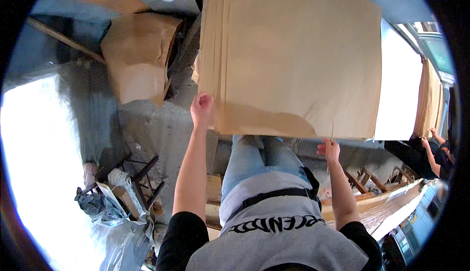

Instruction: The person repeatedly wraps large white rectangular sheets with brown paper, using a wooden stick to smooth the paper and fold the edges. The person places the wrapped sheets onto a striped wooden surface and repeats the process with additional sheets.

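A large stack of brown paper sheets point(298, 60) lies in front of me, its left edges fanned into several layers. At the near left corner of the stack is my left hand point(200, 106), slightly blurred, with its fingers curled closed; whether it pinches a sheet edge is hidden. My right hand point(331, 150) is at the near edge, right of the middle. Between its thumb and fingers it holds a thin stick point(333, 130), which points up over the top sheet. Some of that hand's other fingers stick out to the left.
White sheets point(399, 82) adjoin the stack on the right. Beyond them a co-worker's hands point(428, 138) touch another brown stack point(431, 95). A bent brown sheet point(137, 58) stands at left. Plastic bags and scraps point(117, 197) lie lower left, wooden boards point(372, 197) lower right.
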### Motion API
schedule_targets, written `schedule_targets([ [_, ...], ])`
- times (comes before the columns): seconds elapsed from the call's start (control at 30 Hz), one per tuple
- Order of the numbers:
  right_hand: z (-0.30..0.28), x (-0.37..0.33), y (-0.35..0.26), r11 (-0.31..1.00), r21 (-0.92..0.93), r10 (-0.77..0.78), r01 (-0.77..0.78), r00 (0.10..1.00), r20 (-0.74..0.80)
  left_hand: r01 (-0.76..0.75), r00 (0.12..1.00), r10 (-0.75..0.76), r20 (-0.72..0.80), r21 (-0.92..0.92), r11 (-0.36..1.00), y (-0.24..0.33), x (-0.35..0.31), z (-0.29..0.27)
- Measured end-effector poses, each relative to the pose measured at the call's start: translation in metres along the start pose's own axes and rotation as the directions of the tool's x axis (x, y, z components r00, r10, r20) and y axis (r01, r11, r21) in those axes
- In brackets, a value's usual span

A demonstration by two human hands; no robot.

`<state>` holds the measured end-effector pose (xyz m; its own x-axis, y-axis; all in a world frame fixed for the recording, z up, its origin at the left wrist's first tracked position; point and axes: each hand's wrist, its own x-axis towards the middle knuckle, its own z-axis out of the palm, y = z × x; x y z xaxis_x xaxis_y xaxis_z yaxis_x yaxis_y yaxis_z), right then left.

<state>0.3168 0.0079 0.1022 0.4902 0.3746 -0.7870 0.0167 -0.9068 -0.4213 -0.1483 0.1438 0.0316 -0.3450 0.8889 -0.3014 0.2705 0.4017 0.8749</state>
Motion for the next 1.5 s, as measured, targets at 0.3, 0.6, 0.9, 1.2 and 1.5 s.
schedule_targets([
  [0.3,0.073,-0.032,-0.052,0.944,-0.051,-0.308,0.326,0.927,0.213,0.268,0.958,-0.237,0.164,-0.209,0.940,0.042,-0.008,0.007],
  [0.6,0.120,-0.044,-0.048,0.801,-0.300,-0.431,0.518,0.847,0.312,-0.117,0.985,0.077,0.153,0.272,0.955,0.031,-0.003,0.019],
  [0.9,0.156,-0.053,-0.068,0.675,-0.408,-0.524,0.615,0.789,0.322,-0.117,0.990,0.080,0.115,0.360,0.926,0.014,0.014,0.028],
  [1.2,0.156,-0.057,-0.063,0.287,-0.597,-0.725,0.749,0.577,0.376,-0.018,0.993,-0.028,0.112,0.391,0.920,0.034,0.009,0.027],
  [1.5,0.147,-0.059,-0.063,-0.034,-0.679,-0.556,0.733,0.551,0.622,-0.064,0.995,0.026,0.099,0.405,0.912,0.024,0.016,0.030],
])
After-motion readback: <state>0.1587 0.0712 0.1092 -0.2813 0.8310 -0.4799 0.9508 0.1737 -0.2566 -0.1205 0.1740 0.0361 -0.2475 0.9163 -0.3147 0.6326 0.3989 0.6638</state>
